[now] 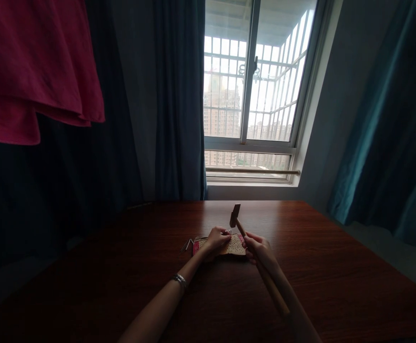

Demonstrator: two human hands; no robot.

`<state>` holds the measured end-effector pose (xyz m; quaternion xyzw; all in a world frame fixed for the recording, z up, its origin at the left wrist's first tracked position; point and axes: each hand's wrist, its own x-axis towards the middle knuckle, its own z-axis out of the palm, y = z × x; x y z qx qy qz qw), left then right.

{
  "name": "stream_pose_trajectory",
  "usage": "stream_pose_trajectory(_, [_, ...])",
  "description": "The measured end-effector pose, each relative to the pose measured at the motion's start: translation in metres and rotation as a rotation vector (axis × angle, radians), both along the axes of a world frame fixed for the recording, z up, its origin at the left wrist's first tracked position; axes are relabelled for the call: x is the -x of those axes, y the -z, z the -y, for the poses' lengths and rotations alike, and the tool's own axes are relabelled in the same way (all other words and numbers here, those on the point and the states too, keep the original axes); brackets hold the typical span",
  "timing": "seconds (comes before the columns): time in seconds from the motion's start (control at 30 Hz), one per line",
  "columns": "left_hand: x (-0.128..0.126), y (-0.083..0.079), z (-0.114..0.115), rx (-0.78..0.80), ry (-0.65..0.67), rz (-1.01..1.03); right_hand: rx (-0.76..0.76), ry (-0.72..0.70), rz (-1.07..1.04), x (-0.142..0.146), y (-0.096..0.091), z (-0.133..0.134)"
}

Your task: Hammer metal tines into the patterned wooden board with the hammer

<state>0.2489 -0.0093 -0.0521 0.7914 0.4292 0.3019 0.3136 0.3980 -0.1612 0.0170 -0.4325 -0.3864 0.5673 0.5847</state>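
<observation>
My right hand [259, 248] is wrapped round the wooden handle of a hammer [234, 216]. The hammer's dark head is raised above the far side of a flat tan piece [237, 245] dotted with many small dark holes. My left hand [218, 239] rests on that piece, its fingers pinched round a small shiny metal pin [229, 232]; most of the pin is hidden. The piece lies on the table, with a pink-red patch at its left end. Beside that end are several thin metal rods [187, 245]. A silver band [179, 280] circles my left wrist.
The reddish-brown wooden table [129, 286] reaches back to the wall under a barred window [247, 95]. Dark blue curtains [179, 105] hang by the window. A pink cloth [39, 71] hangs at the upper left.
</observation>
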Motion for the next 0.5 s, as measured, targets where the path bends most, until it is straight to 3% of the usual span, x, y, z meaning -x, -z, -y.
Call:
stream_pose_trajectory(0.23, [0.000, -0.008, 0.006, -0.012, 0.033, -0.005, -0.007, 0.044, 0.014, -0.006, 0.009, -0.002])
stream_pose_trajectory(0.5, [0.027, -0.029, -0.004, 0.057, 0.280, -0.048, 0.033, 0.146, 0.024, -0.032, 0.021, -0.012])
